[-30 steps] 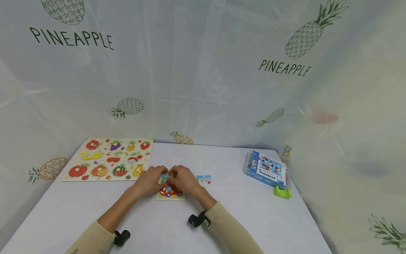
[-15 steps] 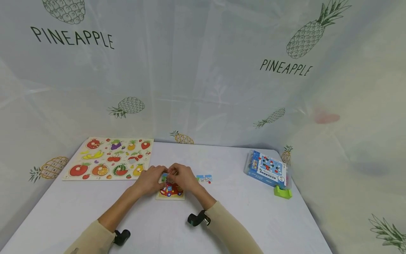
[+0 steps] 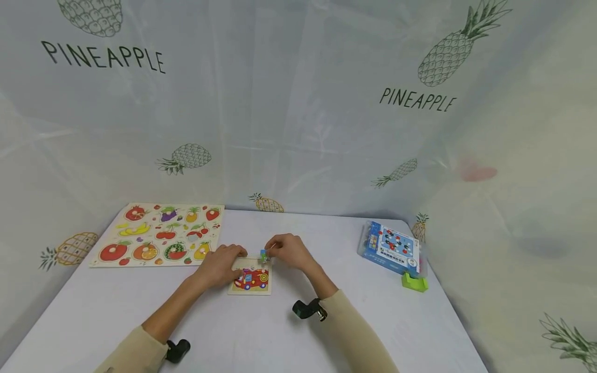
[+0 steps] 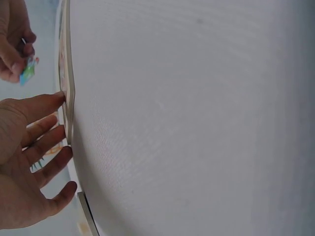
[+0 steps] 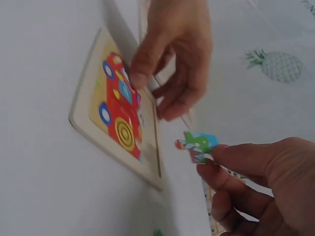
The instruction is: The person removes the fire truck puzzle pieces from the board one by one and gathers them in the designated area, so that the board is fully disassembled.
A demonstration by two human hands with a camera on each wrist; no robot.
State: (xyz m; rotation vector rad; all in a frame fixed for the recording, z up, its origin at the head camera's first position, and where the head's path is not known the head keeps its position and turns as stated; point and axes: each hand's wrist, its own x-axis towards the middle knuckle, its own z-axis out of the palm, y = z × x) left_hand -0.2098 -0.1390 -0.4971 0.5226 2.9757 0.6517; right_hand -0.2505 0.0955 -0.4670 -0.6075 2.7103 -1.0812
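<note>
My right hand (image 3: pixel 291 252) has a small puzzle piece (image 5: pixel 202 142) clamped between thumb and forefinger; piece blue and green with a bit of red, held up off the table (image 3: pixel 233 331) near the far right corner of the puzzle board (image 3: pixel 249 292), a gap between the two in the right wrist view. My left hand (image 3: pixel 216 267) is at the board's left side, fingers spread and fairly straight, thumb touching the picture by the front of the red truck (image 3: pixel 252 278), fingertips near the far edge. Board lies flat, truck filled in on the near part, bare wood strip along the far part. A scrap of green shows at the bottom of the right wrist view, too cut off to say what it is. Left of the hands, farther back: a big fruit board (image 3: pixel 154 235). Well off to the right: a blue box (image 3: pixel 392 247), green block (image 3: pixel 414 283) just by its near corner. Pineapple-print curtain (image 3: pixel 280 103) behind.
</note>
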